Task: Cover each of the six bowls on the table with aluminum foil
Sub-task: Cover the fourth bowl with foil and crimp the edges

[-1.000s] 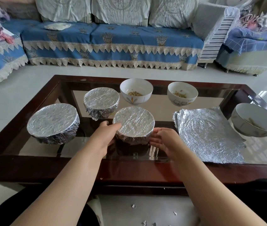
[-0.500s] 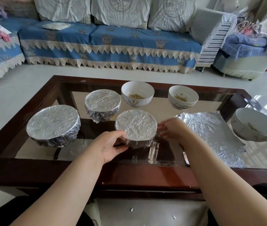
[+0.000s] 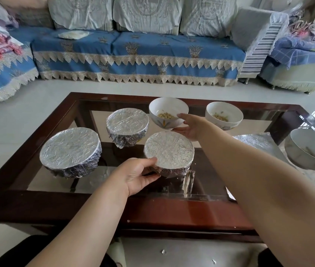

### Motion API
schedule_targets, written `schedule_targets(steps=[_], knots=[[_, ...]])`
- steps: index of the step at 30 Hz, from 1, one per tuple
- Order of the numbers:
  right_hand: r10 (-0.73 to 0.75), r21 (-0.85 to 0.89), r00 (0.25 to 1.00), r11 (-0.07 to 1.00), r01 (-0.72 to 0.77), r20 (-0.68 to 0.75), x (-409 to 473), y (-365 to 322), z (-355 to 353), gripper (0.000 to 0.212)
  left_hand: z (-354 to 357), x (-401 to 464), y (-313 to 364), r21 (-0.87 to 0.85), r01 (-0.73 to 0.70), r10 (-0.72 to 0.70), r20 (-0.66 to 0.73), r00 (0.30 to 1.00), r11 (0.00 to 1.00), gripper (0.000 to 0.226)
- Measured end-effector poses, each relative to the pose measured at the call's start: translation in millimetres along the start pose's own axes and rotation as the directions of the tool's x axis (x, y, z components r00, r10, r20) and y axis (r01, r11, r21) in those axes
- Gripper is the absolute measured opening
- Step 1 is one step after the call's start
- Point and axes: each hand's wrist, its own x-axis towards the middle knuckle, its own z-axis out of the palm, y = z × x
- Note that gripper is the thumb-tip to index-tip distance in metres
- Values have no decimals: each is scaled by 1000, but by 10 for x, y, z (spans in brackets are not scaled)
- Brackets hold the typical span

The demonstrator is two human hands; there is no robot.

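Observation:
Three bowls wear foil: a wide one (image 3: 70, 149) at the left, a smaller one (image 3: 126, 124) behind it, and the near middle one (image 3: 169, 151). My left hand (image 3: 139, 176) grips the near middle bowl's left side, thumb on its rim. Three bowls stand uncovered: a white one with beans (image 3: 167, 109) at the back, another (image 3: 224, 116) to its right, and a large one (image 3: 310, 151) at the far right. My right hand (image 3: 191, 126) is spread open at the right side of the back bean bowl, fingers by its rim, thumb low.
A stack of foil sheets (image 3: 256, 141) lies at the right, mostly hidden behind my right forearm. The bowls stand on a glass-topped table with a dark wooden frame (image 3: 56, 128). A blue-covered sofa (image 3: 133, 54) runs behind it. Foil scraps (image 3: 163, 251) lie on the floor.
My right hand left the near foil-covered bowl, passed over the foil sheets and reached back to the uncovered bean bowl. My left hand stayed on the near covered bowl.

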Motion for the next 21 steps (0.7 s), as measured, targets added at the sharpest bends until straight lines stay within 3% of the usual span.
schedule_targets(steps=[5,9,12,14,17,21], knots=[[-20,24,999,1000,21,-50,45,-12,-38,57,61,65,-22,-30,-10,10,5,1000,999,9],[-89,122,996,989,86,18,-121,-159,-214,46,279,167,-69,-78,-16,12,-42,999,997,5],[-176,147,982,975,164,70,-392,-336,-367,29,524,227,-105,-159,-24,8,-96,995,987,15],[-214,145,973,969,201,88,-601,-419,-522,22,639,307,-126,-228,-41,11,-131,991,973,7],[-227,162,968,965,209,107,-881,-399,-739,34,662,519,-129,-313,-76,32,-144,989,947,46],[-215,128,969,972,199,126,-1203,-218,-1031,42,812,621,-35,-321,-144,84,-196,977,936,49]])
